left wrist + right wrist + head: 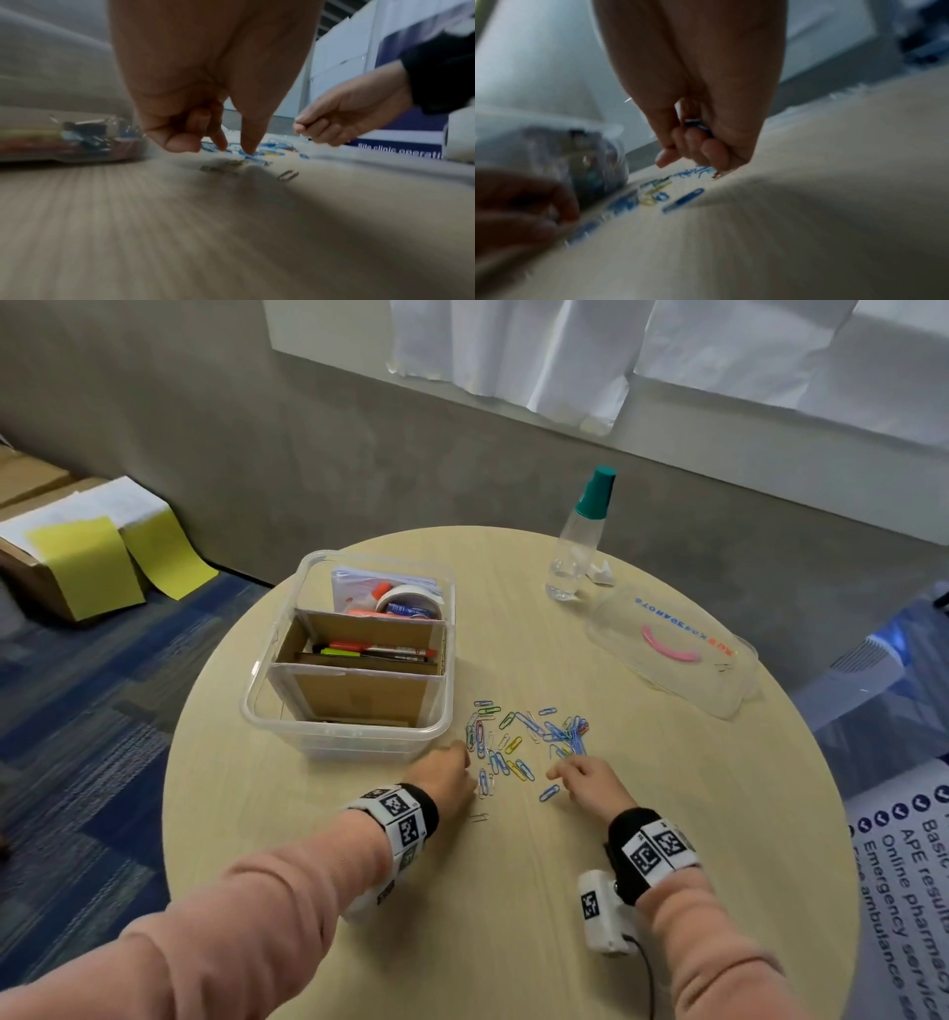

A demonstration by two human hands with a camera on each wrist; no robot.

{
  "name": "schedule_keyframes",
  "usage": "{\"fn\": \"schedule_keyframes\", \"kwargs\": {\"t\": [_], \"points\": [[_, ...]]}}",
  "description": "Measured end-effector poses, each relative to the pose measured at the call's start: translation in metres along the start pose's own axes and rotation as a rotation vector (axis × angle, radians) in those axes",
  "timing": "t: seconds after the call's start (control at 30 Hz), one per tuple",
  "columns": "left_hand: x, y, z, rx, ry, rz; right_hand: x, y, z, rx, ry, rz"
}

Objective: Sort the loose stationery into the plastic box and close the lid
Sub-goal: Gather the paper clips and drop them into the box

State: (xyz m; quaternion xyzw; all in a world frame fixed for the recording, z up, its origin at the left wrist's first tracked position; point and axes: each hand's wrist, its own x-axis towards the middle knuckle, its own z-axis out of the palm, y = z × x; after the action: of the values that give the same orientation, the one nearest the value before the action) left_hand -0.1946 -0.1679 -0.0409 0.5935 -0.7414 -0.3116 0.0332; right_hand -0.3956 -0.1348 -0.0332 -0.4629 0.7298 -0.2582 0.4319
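Coloured paper clips (529, 742) lie scattered on the round table, just right of the clear plastic box (257, 680), which holds pens and tape between cardboard dividers. Its lid (672, 654) with a pink handle lies apart at the right. My left hand (462, 757) is at the pile's left edge with its fingers curled. Its thumb tip (246, 150) touches the clips (259, 156); I cannot tell whether one is pinched. My right hand (565, 770) is at the pile's near edge, and its curled fingers (695, 150) hold a dark clip.
A spray bottle (580, 536) with a teal cap stands at the table's back right. One silver clip (478, 817) lies alone nearer me. Cardboard boxes with yellow paper (77, 557) sit on the floor at the left.
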Motion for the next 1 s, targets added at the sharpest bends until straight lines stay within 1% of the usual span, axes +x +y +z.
{"fn": "schedule_keyframes", "kwargs": {"t": [0.03,0.07,0.1,0.13,0.27,0.33,0.37,0.4,0.43,0.5,0.53,0.57,0.6,0.63,0.67,0.7,0.73,0.77,0.8,0.83,0.87,0.93,1.0], "points": [[0.001,-0.001,0.0,0.049,0.008,0.026,0.002,0.002,-0.001,-0.204,-0.015,-0.068],[0.003,-0.002,0.001,0.082,0.008,0.046,0.003,0.005,-0.001,-0.352,-0.029,-0.113],[0.004,-0.002,0.001,0.112,-0.003,0.065,0.003,0.008,-0.002,-0.45,-0.049,-0.14],[0.005,-0.002,0.001,0.149,-0.02,0.083,0.004,0.011,-0.001,-0.512,-0.069,-0.158],[0.007,0.0,-0.001,0.304,-0.114,0.102,0.002,0.008,0.0,-0.627,-0.104,-0.162],[0.006,0.002,-0.003,0.397,-0.143,0.122,-0.002,0.004,-0.001,-0.687,-0.133,-0.142],[0.004,0.004,-0.005,0.407,-0.148,0.128,-0.005,0.003,0.0,-0.721,-0.153,-0.121],[0.002,0.006,-0.007,0.378,-0.145,0.131,-0.007,0.003,0.002,-0.769,-0.175,-0.102],[-0.001,0.007,-0.01,0.295,-0.138,0.124,-0.009,0.003,0.005,-0.816,-0.191,-0.075],[-0.01,0.005,-0.018,0.024,-0.12,0.114,-0.015,0.003,0.01,-0.883,-0.213,-0.025],[-0.015,0.003,-0.023,-0.119,-0.114,0.126,-0.018,0.003,0.013,-0.875,-0.219,-0.007],[-0.02,0.001,-0.028,-0.262,-0.127,0.139,-0.02,0.002,0.015,-0.8,-0.212,0.01],[-0.026,-0.001,-0.033,-0.429,-0.161,0.14,-0.022,0.002,0.015,-0.626,-0.194,0.037],[-0.032,-0.003,-0.038,-0.624,-0.208,0.122,-0.023,0.001,0.014,-0.338,-0.175,0.084],[-0.037,-0.005,-0.043,-0.83,-0.258,0.081,-0.025,0.001,0.013,0.015,-0.169,0.151],[-0.04,-0.008,-0.048,-1.026,-0.306,0.026,-0.027,0.0,0.013,0.378,-0.176,0.217],[-0.042,-0.01,-0.052,-1.186,-0.35,-0.031,-0.03,-0.001,0.012,0.689,-0.194,0.247],[-0.043,-0.012,-0.055,-1.303,-0.385,-0.085,-0.032,-0.002,0.012,0.903,-0.217,0.25],[-0.044,-0.014,-0.057,-1.367,-0.415,-0.126,-0.034,-0.004,0.013,1.033,-0.235,0.241],[-0.045,-0.017,-0.058,-1.379,-0.436,-0.147,-0.034,-0.007,0.015,1.107,-0.249,0.23],[-0.045,-0.018,-0.058,-1.34,-0.445,-0.15,-0.034,-0.01,0.017,1.134,-0.256,0.222],[-0.044,-0.02,-0.054,-1.166,-0.429,-0.149,-0.033,-0.019,0.024,1.074,-0.256,0.225],[-0.041,-0.021,-0.049,-0.976,-0.366,-0.187,-0.032,-0.027,0.032,0.957,-0.258,0.25]]}}
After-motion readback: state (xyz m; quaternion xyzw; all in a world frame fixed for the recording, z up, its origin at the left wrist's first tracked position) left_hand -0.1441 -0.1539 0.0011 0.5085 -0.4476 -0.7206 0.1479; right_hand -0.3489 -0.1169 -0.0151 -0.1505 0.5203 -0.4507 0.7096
